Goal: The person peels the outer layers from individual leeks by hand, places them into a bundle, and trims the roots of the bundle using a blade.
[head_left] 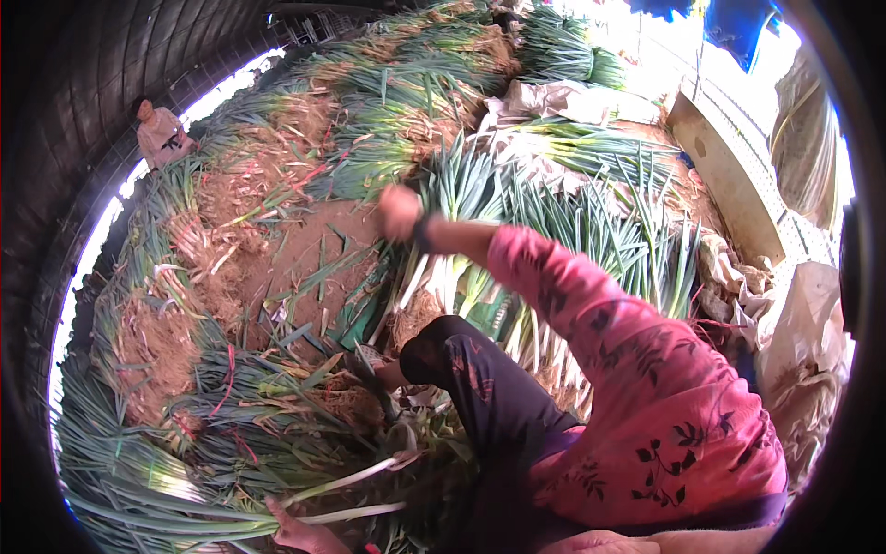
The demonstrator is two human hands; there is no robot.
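Observation:
At the lower left, my left hand (309, 534) is closed around a few long green onions (355, 475), their white stalks pointing right and their green leaves trailing left. My right arm, in a pink leaf-patterned sleeve, stretches up across the view. At its end my right hand (400, 212), with a dark band at the wrist, is smeared by motion, so its fingers cannot be made out. That hand is over the edge of a large spread of green onions (544, 222) with white stalks. My bent knee (452, 355) in dark trousers hides part of that spread.
Heaps of green onions (369, 120) with soil-covered roots and red ties fill the far side and left. Bare brown ground (318, 245) with loose leaves lies between. A person (163, 134) is at the far left. Pale sacks (803, 342) and a low barrier (729, 175) line the right.

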